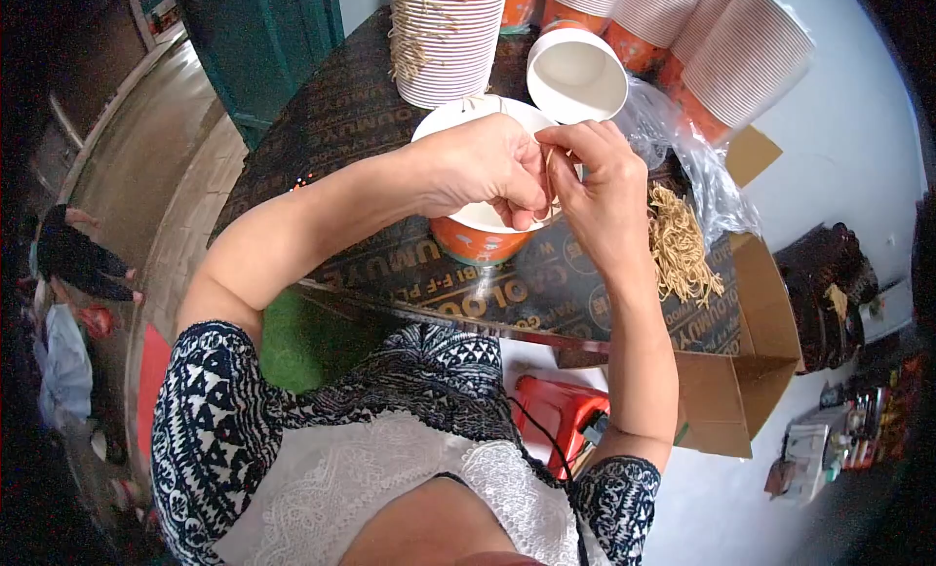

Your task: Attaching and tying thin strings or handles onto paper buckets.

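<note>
My left hand (487, 166) and my right hand (603, 181) meet over a white-rimmed orange paper bucket (478, 242) standing near the table's front edge. Both hands are closed, fingertips pinched close together. A thin tan string (550, 166) runs between them, mostly hidden by the fingers. Some short strands lie on the bucket's far rim. Beside my right forearm sits a loose heap of tan strings (685, 249). Behind the bucket rises a tall stack of nested paper buckets (444, 44), with string ends sticking out along its side.
An empty white bucket (578, 77) lies tilted at the back, beside clear plastic wrap (717, 191). More nested stacks (746, 59) lean along the wall. An open cardboard box (717, 400) is at the table's right edge. Below the table stands a red container (556, 420).
</note>
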Demonstrator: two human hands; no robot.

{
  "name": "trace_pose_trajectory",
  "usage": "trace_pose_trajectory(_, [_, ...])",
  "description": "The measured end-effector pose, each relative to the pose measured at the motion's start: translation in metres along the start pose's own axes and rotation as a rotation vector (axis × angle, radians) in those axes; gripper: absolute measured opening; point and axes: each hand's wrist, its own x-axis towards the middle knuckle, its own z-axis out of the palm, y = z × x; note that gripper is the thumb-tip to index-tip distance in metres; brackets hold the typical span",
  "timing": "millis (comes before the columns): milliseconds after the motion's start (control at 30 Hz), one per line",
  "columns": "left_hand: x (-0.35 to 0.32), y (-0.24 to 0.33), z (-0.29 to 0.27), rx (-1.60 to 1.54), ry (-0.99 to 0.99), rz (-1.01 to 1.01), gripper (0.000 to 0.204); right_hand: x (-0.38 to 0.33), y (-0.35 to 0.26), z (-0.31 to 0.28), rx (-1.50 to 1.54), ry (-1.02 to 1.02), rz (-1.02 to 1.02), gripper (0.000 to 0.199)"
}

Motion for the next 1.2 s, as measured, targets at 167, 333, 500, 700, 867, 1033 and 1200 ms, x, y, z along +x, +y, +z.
trace_pose_trajectory(167, [0.003,-0.003,0.000,-0.094,0.013,0.003,0.008,-0.002,-0.002,-0.006,0.064,-0.045,0.058,0.013])
trace_pose_trajectory(333, [0.001,-0.001,0.001,-0.093,0.026,0.013,0.010,-0.021,0.008,-0.024,0.175,-0.033,0.182,0.015])
trace_pose_trajectory(500, [0.002,-0.001,0.001,-0.070,0.021,0.028,0.011,-0.034,0.003,-0.025,0.115,-0.159,0.066,0.010])
trace_pose_trajectory(700, [0.003,-0.003,-0.001,-0.074,0.003,0.056,0.011,-0.038,0.003,-0.014,0.079,-0.136,0.053,0.008])
trace_pose_trajectory(867, [0.005,0.000,0.001,-0.050,0.005,0.008,0.011,-0.047,0.005,-0.015,0.094,-0.043,0.064,0.007])
trace_pose_trajectory(1033, [0.008,-0.002,0.001,-0.035,0.020,0.005,0.010,-0.061,-0.005,-0.013,0.072,0.030,0.092,0.007])
trace_pose_trajectory(1200, [0.009,0.000,0.005,-0.005,0.024,0.017,0.009,-0.072,-0.013,-0.007,0.064,0.099,0.067,0.006])
